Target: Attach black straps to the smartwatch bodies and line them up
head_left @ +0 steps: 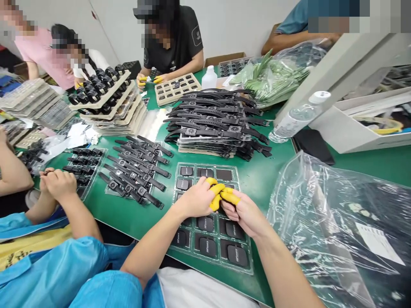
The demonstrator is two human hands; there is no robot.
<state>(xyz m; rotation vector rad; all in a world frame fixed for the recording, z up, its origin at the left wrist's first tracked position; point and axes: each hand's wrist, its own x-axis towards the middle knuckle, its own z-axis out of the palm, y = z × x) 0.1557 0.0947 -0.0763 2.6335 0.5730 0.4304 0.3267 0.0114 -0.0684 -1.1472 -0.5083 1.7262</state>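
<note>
My left hand (pixel 205 197) and my right hand (pixel 239 207) meet above a clear plastic tray (pixel 192 256), yellow covers on several fingertips. Both sets of fingers are pinched together; whatever lies between them is hidden, apart from a dark sliver under the right fingers. Square black pieces with pale lettering, such as one (pixel 236 255) at the near right corner, sit in the tray's compartments. Left of the tray, black watches with straps (pixel 135 171) lie in rows. Behind it rises a tall stack of more strapped watches (pixel 218 122).
A large clear plastic bag (pixel 321 239) covers the right side of the green table (pixel 257 171). Beyond it are a plastic bottle (pixel 298 117) and a white box (pixel 356 126). Another person's hands (pixel 59 184) are at the left. More people sit behind stacked trays (pixel 112 115).
</note>
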